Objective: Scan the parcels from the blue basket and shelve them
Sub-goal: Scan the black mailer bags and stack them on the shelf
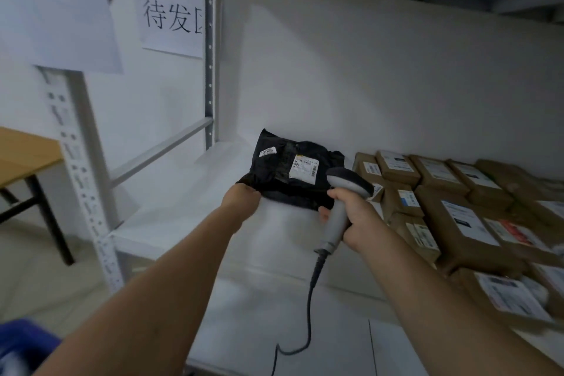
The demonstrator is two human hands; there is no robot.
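A black plastic parcel with a white shipping label lies on the white shelf, left of the brown boxes. My left hand holds the parcel's near left corner, fingers hidden beneath it. My right hand grips the handle of a grey corded barcode scanner, whose dark head sits over the parcel's near right edge. A corner of the blue basket shows at the bottom left.
Several brown cardboard boxes with labels fill the shelf's right side. A perforated shelf upright stands at left, a wooden table beyond it. A paper sign hangs on the wall. The scanner cable hangs below.
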